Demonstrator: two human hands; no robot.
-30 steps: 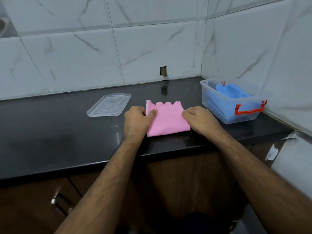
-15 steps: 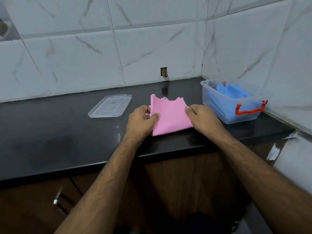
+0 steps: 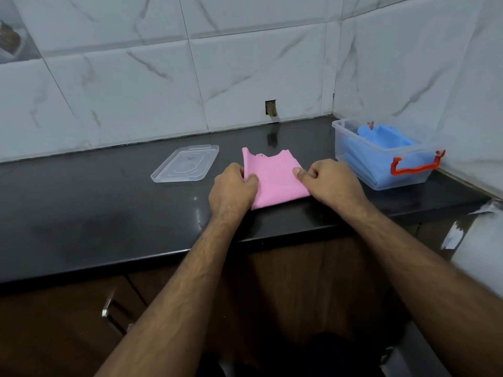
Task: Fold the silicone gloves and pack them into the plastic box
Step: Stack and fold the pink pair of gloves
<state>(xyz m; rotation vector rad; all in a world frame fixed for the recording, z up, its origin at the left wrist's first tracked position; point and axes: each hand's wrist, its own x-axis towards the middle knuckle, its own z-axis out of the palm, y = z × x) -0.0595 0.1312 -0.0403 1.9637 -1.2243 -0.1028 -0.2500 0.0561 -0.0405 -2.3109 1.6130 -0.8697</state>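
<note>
A folded pink silicone glove (image 3: 275, 180) is held just above the black counter (image 3: 109, 213), its scalloped far edge curling upward. My left hand (image 3: 232, 187) pinches its left edge with thumb on top. My right hand (image 3: 330, 182) pinches its right edge the same way. To the right, against the tiled corner, stands the clear plastic box (image 3: 353, 155) with a red handle (image 3: 416, 165). A folded blue glove (image 3: 386, 140) lies inside it.
The box's clear lid (image 3: 185, 163) lies flat on the counter left of the pink glove. Tiled walls close the back and right side. The counter's front edge runs just below my wrists, with brown cabinet doors and a metal handle (image 3: 107, 307) underneath.
The pink glove lay flat a second ago. Both hands have gripped its side edges and lifted its far edge, drawing it slightly narrower.
</note>
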